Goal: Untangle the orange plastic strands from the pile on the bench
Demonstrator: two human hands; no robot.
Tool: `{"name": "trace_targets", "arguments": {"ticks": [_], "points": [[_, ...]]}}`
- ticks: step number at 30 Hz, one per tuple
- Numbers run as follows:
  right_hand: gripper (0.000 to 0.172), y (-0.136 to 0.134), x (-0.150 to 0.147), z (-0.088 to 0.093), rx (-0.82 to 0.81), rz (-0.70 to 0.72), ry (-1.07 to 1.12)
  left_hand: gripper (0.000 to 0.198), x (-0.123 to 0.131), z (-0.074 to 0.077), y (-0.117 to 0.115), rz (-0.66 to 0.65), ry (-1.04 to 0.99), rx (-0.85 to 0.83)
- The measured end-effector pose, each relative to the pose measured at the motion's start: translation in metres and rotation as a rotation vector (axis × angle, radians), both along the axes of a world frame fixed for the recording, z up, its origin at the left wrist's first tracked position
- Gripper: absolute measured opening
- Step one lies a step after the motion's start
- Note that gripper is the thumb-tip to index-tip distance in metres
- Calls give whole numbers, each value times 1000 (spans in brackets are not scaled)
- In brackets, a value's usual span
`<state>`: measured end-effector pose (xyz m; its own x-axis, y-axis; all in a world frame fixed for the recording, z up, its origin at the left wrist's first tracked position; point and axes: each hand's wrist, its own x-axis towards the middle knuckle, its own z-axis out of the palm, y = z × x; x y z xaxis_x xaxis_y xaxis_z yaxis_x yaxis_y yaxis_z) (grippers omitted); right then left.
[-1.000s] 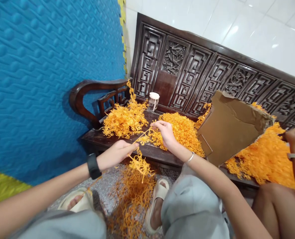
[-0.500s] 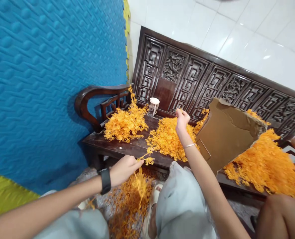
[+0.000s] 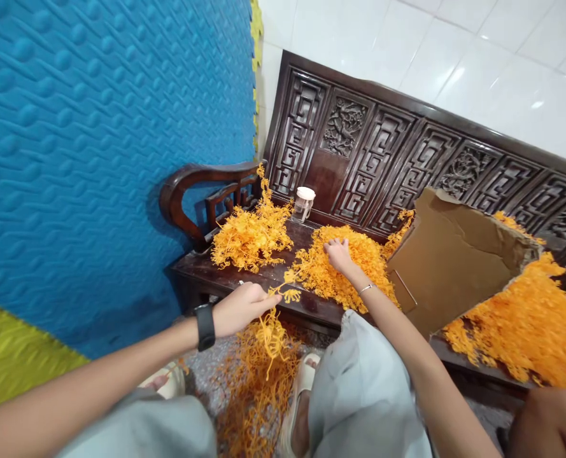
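My left hand (image 3: 247, 308), with a black band at the wrist, pinches an orange sprig (image 3: 291, 294) with curly branching tips, which looks like plastic. Strands of the same orange material (image 3: 272, 340) hang below those fingers. Over the middle orange pile (image 3: 361, 280) on the bench is my right hand (image 3: 339, 253). Its fingers are apart and reach to the pile's upper left part, and nothing shows in them. Another orange pile (image 3: 251, 238) lies to the left, near the armrest.
The dark carved bench (image 3: 283, 310) also carries a clear, white-lidded jug (image 3: 304, 205), a cardboard sheet (image 3: 459, 261) and a large orange heap (image 3: 531, 324). Orange strands (image 3: 258, 407) cover the floor between my feet. Another person's knee (image 3: 550, 423) is at lower right.
My right hand has come down from above onto the middle pile, and its fingers have opened. My left hand still holds the sprig. The other person's hand has left the view at right.
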<state>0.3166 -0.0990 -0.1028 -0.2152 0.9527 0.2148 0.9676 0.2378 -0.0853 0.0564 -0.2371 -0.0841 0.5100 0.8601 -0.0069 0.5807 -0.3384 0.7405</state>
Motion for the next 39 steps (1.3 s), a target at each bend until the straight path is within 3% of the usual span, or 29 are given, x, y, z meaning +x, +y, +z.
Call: {"name": "trace_targets", "arguments": {"ticks": [3, 6, 8, 11, 13, 15, 18, 21, 31, 39], "points": [[34, -6, -4, 4, -19, 38, 12, 52, -3, -1, 1, -4, 12, -7], [35, -18, -16, 16, 1, 153, 205, 53, -4, -4, 2, -18, 23, -25], [27, -32, -29, 31, -37, 330, 425, 53, -4, -7, 4, -28, 31, -37], [33, -62, -50, 53, -274, 663, 617, 53, -3, -12, 7, -57, 33, -55], [30, -83, -64, 63, -401, 842, 488, 53, -4, -16, 8, -81, 29, -70], [32, -99, -74, 66, -401, 929, 267, 52, -4, -18, 10, -95, 30, -82], [19, -108, -80, 62, -329, 944, 73, 51, -7, -21, 12, -110, 29, -100], [15, -105, -76, 58, -255, 912, 107, 52, -10, -22, 13, -125, 21, -126], [18, -105, -55, 58, -196, 905, 139, 57, -18, -18, 7, -129, 26, -205], [23, -110, -51, 54, -57, 889, 60, 54, -27, -3, -10, -189, -5, -262]]}}
